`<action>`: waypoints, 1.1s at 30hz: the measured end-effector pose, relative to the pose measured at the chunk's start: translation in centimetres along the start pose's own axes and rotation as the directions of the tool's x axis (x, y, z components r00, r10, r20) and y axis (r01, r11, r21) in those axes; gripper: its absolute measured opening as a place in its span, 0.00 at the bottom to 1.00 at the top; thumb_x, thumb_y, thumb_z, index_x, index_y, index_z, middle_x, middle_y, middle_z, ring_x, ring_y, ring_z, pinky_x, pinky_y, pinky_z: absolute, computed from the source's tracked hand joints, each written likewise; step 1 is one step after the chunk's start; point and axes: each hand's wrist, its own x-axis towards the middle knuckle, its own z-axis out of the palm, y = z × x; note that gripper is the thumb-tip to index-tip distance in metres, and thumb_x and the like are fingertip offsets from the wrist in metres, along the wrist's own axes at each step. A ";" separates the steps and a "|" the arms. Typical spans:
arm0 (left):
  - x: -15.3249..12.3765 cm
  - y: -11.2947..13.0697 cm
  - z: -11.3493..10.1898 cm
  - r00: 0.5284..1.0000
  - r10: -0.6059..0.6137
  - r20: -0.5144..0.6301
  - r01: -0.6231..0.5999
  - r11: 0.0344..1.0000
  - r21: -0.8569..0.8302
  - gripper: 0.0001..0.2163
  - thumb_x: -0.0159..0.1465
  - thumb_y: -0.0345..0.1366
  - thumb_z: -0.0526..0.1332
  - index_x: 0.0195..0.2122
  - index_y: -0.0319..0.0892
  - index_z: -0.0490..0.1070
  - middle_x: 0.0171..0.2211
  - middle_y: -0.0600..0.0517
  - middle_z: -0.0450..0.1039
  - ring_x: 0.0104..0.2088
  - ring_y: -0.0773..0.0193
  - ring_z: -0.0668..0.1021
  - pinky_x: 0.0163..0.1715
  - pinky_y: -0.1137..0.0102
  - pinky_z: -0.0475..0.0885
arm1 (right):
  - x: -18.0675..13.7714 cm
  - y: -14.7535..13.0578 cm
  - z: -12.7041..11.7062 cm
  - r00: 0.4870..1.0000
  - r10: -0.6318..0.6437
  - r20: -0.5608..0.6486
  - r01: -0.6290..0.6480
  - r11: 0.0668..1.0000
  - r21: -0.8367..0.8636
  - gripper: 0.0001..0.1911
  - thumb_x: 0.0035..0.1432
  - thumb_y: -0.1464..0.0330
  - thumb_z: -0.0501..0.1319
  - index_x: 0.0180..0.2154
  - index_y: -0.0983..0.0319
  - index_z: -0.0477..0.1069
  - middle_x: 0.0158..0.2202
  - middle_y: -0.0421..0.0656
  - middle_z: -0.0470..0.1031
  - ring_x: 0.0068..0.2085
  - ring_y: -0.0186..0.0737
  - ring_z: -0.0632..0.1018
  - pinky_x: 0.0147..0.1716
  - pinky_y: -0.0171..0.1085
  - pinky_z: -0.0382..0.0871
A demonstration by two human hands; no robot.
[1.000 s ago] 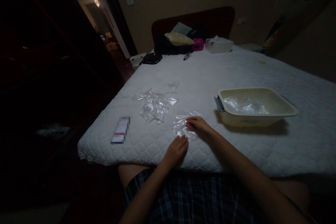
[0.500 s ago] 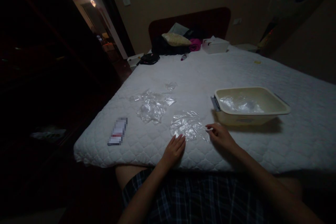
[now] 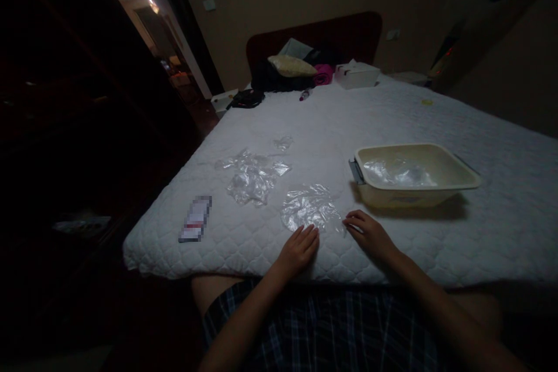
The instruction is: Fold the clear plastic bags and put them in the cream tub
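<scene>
A clear plastic bag (image 3: 307, 203) lies spread and wrinkled on the bed near its front edge. My left hand (image 3: 299, 251) rests flat, palm down, with its fingertips on the bag's near edge. At the bag's right corner is my right hand (image 3: 368, 235), its fingers stretched out and touching or almost touching the plastic; no grip shows. Farther off to the left lie more crumpled clear bags (image 3: 253, 177), with a small one (image 3: 283, 143) behind them. To the right, a cream plastic tub (image 3: 418, 195) with grey handles holds more clear plastic (image 3: 396, 173).
A phone-like flat object (image 3: 195, 220), pixelated, lies at the left on the quilted white bed (image 3: 349, 116). Toward the headboard (image 3: 349, 35) are a pillow (image 3: 292, 65), a pink roll (image 3: 323, 74), a white box (image 3: 357, 74) and a black bag (image 3: 247, 98). A fan (image 3: 488, 0) stands at right.
My left hand has slid right along the bag's near edge. My right hand's fingers have straightened and lowered at the bag's right corner, which now lies flatter.
</scene>
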 end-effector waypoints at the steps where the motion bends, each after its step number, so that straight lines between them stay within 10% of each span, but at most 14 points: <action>1: 0.3 0.1 0.2 1.000 0.002 0.005 -0.002 1.000 0.000 0.13 0.63 0.26 0.49 0.48 0.34 0.64 0.51 0.42 0.66 0.57 0.55 0.62 0.52 0.55 0.64 | 0.1 0.1 0.2 1.000 0.013 -0.018 -0.012 0.999 0.030 0.10 0.57 0.67 0.53 0.36 0.60 0.71 0.38 0.45 0.69 0.39 0.40 0.72 0.40 0.38 0.66; 14: 0.4 0.1 0.9 0.996 -0.052 0.075 0.056 0.997 -0.051 0.16 0.60 0.27 0.50 0.50 0.33 0.63 0.51 0.39 0.66 0.56 0.55 0.63 0.54 0.53 0.61 | 5.2 -1.4 2.9 0.981 0.118 -0.155 -0.075 0.962 0.262 0.10 0.56 0.64 0.54 0.34 0.63 0.70 0.34 0.44 0.70 0.32 0.36 0.72 0.32 0.36 0.67; 33: 0.8 0.4 0.8 0.986 -0.088 0.142 0.095 0.995 -0.042 0.15 0.61 0.29 0.49 0.49 0.34 0.63 0.52 0.40 0.65 0.56 0.56 0.63 0.55 0.55 0.58 | 6.9 -1.4 5.6 0.999 -0.036 0.000 0.036 0.998 -0.047 0.08 0.54 0.73 0.54 0.35 0.62 0.70 0.34 0.44 0.70 0.36 0.39 0.71 0.38 0.37 0.64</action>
